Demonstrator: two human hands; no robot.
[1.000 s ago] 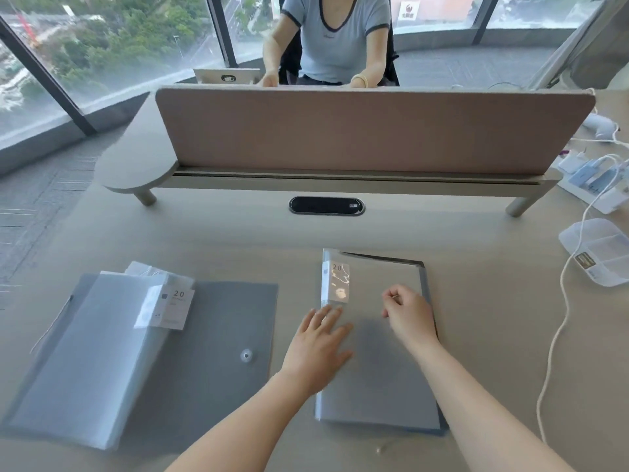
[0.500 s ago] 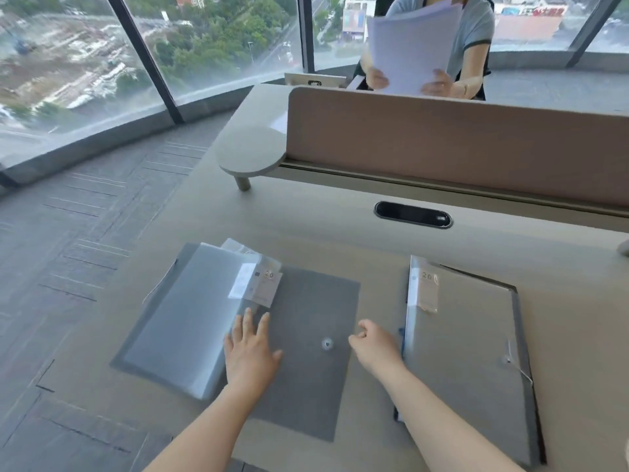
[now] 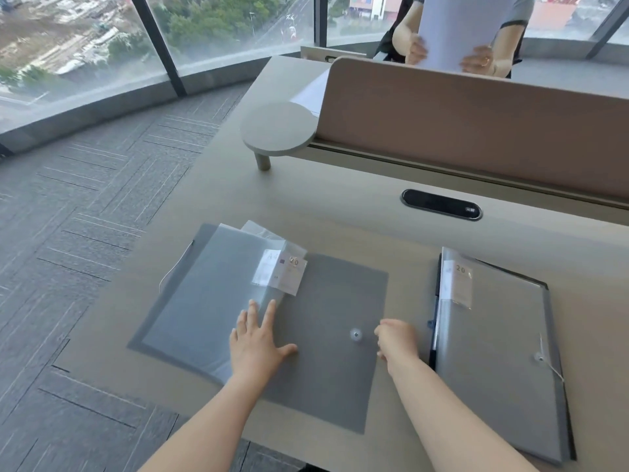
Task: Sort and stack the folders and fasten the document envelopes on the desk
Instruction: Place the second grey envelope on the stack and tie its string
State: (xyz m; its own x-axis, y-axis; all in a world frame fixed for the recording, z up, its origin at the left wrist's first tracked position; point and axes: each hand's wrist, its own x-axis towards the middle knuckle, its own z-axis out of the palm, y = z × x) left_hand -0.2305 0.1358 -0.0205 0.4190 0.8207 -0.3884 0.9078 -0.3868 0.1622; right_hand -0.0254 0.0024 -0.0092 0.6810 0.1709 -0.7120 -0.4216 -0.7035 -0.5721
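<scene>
A grey document envelope (image 3: 333, 369) lies spread open on the desk, its round button (image 3: 356, 334) showing on the right half. A translucent folder (image 3: 211, 301) with a "20" label rests on its left half. My left hand (image 3: 260, 342) lies flat, fingers apart, on the folder's right edge. My right hand (image 3: 396, 338) hovers curled just right of the button, holding nothing that I can see. A second translucent folder (image 3: 493, 352) lies on a closed grey envelope (image 3: 553, 335) with a string fastener (image 3: 541, 357) at the right.
A brown divider panel (image 3: 476, 124) with a raised shelf (image 3: 279, 131) crosses the far side of the desk. A black cable port (image 3: 441, 204) sits in the desk behind the folders. A person beyond the divider holds white sheets (image 3: 456, 28). The desk's left edge drops to carpet.
Both hands left the right-hand folder stack and moved left to the open envelope. My view swung left. The person opposite raised white sheets.
</scene>
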